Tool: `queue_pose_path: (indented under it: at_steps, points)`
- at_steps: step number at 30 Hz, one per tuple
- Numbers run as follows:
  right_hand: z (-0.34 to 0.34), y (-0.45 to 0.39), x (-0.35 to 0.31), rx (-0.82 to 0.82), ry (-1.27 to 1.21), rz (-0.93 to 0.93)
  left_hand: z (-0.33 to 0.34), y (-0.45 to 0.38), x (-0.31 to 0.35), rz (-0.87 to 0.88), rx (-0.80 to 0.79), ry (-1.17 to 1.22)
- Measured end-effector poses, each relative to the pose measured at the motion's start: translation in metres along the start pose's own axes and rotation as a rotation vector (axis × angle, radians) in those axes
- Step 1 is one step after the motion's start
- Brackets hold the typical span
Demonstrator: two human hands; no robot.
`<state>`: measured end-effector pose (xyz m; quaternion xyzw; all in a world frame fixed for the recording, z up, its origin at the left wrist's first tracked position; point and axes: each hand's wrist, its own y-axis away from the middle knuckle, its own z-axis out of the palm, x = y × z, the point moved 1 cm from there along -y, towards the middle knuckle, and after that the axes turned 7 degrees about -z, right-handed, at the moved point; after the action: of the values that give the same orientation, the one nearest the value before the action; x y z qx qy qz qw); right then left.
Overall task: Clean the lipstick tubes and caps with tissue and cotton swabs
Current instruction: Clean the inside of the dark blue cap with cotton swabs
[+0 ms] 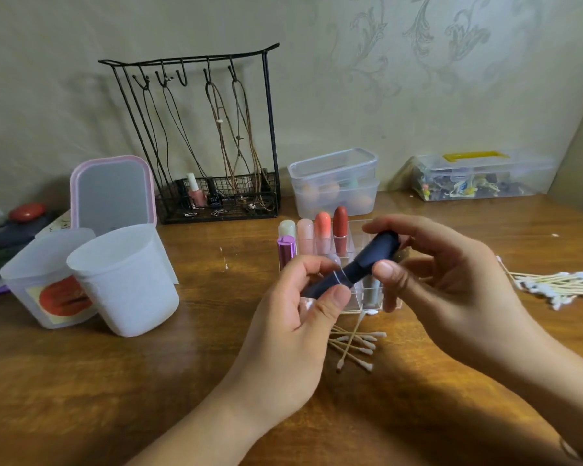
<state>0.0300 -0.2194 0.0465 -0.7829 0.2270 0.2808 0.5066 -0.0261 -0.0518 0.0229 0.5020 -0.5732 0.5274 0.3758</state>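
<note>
Up close, the left hand (303, 297) pinches the lower end of a dark navy lipstick tube (350, 269) between thumb and curled fingers, and the right hand (428, 267) grips its cap end, thumb on the near side and fingers wrapped over the far side. The tube slants up to the right, held above the table and in front of a clear acrylic organizer (360, 264). A thin pale ring shows around the tube near the left thumb.

In the organizer's far row stand 4 lipsticks (322, 233), pale green, pale pink, coral and dark red, with a purple tube (286, 252) at its left end. A small heap of cotton swabs (354, 344) lies on the wooden table (148, 381) just near of the organizer, under the hands. A larger pile of swabs (559, 285) lies at the right edge.

To the left, 2 white plastic cups (128, 280) stand touching, with a pink-rimmed mirror (113, 193) behind them. Against the patterned wall stand a black wire rack (209, 136) hung with cords, stacked clear boxes (334, 183) and a clear case with a yellow handle (478, 176).

Bare wood lies open in the near left and near middle of the table.
</note>
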Motion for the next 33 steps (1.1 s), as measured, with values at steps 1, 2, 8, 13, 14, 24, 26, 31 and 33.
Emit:
queue_pose_path:
  at_steps: [1,2,8,13,14,24,26,31,33]
  points:
    - [0.001,0.0,0.0,-0.006,-0.032,0.007,0.0,0.0,0.001,0.0,0.002,0.001]
    - [0.001,0.0,-0.001,-0.007,-0.048,0.016,0.001,0.0,0.001,0.005,0.006,0.007]
    - [0.003,0.002,-0.002,0.005,-0.038,0.024,0.002,0.001,0.005,0.064,0.081,-0.028]
    - [0.007,0.004,0.0,0.034,-0.108,0.045,0.002,0.002,0.004,0.081,0.128,-0.041]
    - [0.008,0.005,0.0,0.041,-0.12,0.042,0.002,0.002,0.003,0.082,0.126,-0.049]
    - [-0.003,0.002,-0.003,0.201,0.155,-0.146,-0.002,-0.003,0.01,0.029,0.093,-0.015]
    - [-0.009,-0.003,0.003,0.291,0.305,-0.252,-0.005,-0.005,0.016,-0.006,0.134,0.091]
    - [-0.007,-0.012,0.019,0.13,0.799,-0.374,-0.005,-0.003,0.021,-0.081,0.159,0.228]
    - [-0.004,-0.014,0.024,0.038,0.907,-0.392,-0.006,-0.003,0.018,-0.096,0.16,0.18]
